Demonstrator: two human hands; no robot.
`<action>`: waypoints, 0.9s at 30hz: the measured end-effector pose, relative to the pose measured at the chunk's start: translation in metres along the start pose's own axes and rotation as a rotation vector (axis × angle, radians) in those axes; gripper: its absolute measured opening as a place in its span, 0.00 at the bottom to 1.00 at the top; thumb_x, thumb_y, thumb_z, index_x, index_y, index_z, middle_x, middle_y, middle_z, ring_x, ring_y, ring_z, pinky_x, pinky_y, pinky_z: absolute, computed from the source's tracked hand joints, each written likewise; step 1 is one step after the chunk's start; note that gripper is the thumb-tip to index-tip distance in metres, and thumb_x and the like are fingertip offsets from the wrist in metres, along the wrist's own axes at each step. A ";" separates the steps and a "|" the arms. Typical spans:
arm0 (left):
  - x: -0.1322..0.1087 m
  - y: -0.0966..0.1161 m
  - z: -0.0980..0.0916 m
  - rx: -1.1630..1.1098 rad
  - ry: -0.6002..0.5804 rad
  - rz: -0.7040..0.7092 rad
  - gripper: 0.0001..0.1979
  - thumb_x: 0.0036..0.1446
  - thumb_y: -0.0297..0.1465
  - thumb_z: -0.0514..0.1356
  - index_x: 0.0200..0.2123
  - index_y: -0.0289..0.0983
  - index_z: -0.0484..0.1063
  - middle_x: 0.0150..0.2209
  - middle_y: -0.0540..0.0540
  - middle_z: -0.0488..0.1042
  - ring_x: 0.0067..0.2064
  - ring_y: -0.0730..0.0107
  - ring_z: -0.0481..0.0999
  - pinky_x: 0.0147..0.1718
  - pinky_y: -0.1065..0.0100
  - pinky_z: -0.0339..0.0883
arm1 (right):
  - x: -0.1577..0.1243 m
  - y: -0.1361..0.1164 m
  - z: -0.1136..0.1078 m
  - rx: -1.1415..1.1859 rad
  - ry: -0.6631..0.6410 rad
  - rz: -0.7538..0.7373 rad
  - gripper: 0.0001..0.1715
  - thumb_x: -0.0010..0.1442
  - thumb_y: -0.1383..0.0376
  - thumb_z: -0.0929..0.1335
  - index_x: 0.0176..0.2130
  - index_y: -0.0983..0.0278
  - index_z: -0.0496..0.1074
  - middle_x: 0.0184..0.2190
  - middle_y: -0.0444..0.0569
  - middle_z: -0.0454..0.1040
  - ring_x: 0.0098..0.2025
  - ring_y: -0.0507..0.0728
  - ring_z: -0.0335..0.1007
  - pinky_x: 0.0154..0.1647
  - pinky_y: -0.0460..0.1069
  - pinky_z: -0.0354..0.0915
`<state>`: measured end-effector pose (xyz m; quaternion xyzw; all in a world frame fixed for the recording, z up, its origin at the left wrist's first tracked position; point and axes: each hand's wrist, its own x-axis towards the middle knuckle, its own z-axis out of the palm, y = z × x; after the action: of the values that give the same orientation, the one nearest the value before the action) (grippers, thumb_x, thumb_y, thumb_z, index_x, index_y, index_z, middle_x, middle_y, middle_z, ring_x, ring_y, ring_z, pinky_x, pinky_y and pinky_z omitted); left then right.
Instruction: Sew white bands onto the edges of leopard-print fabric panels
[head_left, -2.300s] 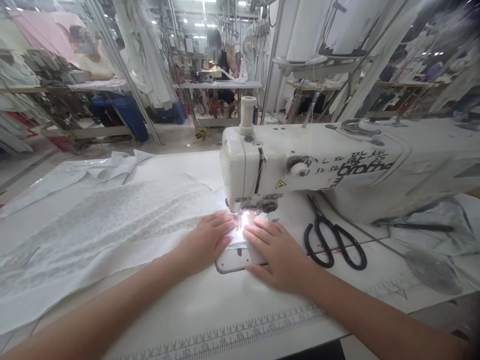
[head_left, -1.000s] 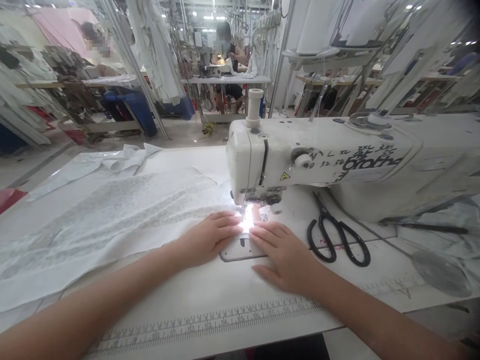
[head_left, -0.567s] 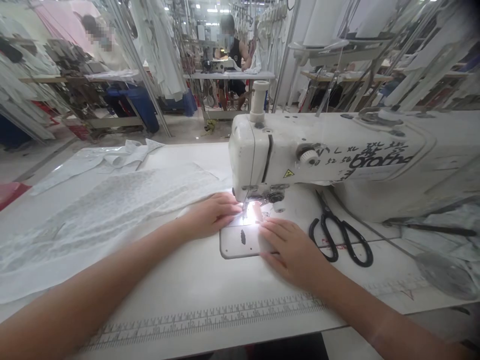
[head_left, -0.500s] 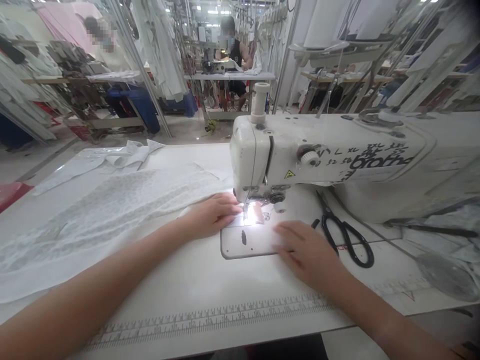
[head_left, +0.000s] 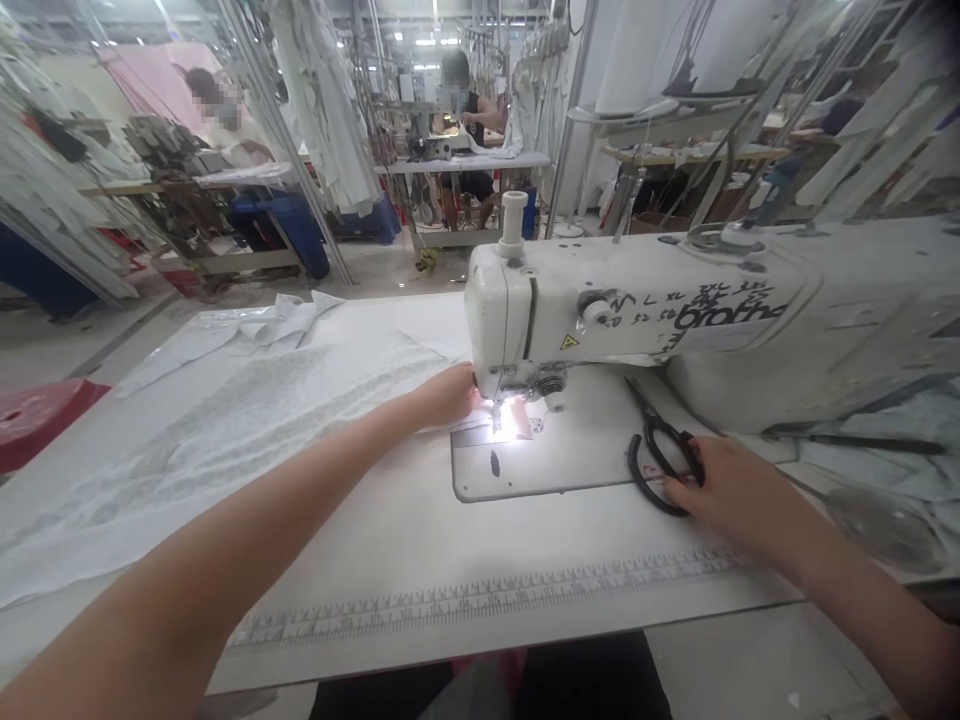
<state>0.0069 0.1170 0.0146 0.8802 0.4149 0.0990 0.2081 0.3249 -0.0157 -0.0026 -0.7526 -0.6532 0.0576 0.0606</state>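
Scissors (head_left: 661, 452), black-handled, lie on the white table (head_left: 420, 560) to the right of the metal plate (head_left: 540, 465), blades pointing up toward the sewing machine (head_left: 637, 320). In the head view the right hand (head_left: 731, 492) rests on their handles, fingers curled over the loops; whether it grips them firmly cannot be told. The left hand (head_left: 448, 395) lies flat and open on the white cloth (head_left: 247, 420), fingertips just beside the lit needle area under the machine head. The cloth spreads leftward across the table. A printed ruler strip (head_left: 480, 600) runs along the near edge. Other people sit at tables far behind.
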 end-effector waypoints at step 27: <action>-0.186 0.086 -0.009 -0.879 0.131 -0.440 0.17 0.50 0.42 0.61 0.38 0.36 0.74 0.32 0.45 0.76 0.34 0.67 0.73 0.34 0.67 0.64 | -0.115 -0.134 -0.018 0.549 -0.287 -0.450 0.17 0.51 0.58 0.70 0.33 0.61 0.58 0.37 0.48 0.66 0.38 0.59 0.64 0.36 0.53 0.65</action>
<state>-0.0550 -0.0727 0.0613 0.5925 0.5221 0.2733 0.5492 0.1808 -0.1113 0.0387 -0.5304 -0.7641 0.3205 0.1790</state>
